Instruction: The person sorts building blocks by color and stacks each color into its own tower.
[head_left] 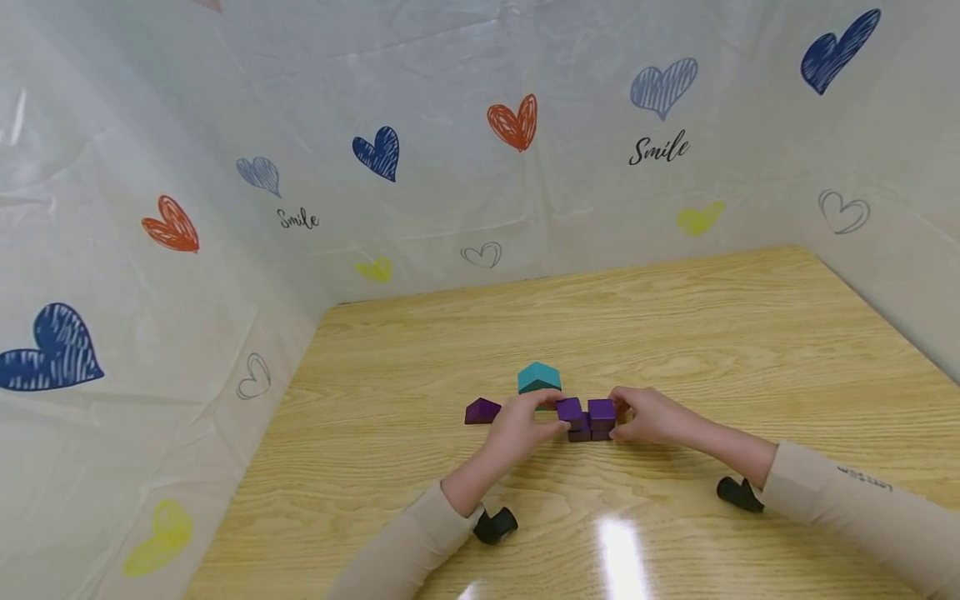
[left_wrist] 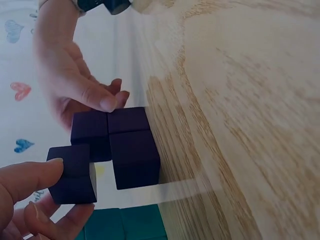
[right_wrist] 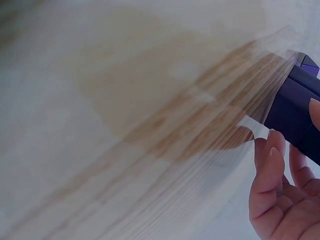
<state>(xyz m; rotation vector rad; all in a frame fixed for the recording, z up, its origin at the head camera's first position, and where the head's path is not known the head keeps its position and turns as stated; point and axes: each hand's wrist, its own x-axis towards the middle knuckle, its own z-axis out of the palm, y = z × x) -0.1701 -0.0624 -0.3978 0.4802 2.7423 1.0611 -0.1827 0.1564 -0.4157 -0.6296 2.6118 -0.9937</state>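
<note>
My left hand [head_left: 517, 425] pinches a purple cube [left_wrist: 72, 175] between thumb and fingers, just above a small group of purple cubes on the table. In the left wrist view a gap shows between this cube and the lower cube [left_wrist: 135, 160]. At the group's right end, another purple cube [head_left: 602, 412] sits on the bottom row. My right hand [head_left: 652, 415] grips that end, its thumb [left_wrist: 107, 102] against the cubes; part of its hold is hidden. The right wrist view shows the dark cubes [right_wrist: 295, 107] at its right edge.
Behind my left hand stands a teal block [head_left: 538, 375] with a peaked top, its lower part partly hidden. A purple triangular block [head_left: 482, 411] lies left of that hand. The wooden table [head_left: 390, 358] meets a heart-printed sheet [head_left: 442, 192] at the back and left.
</note>
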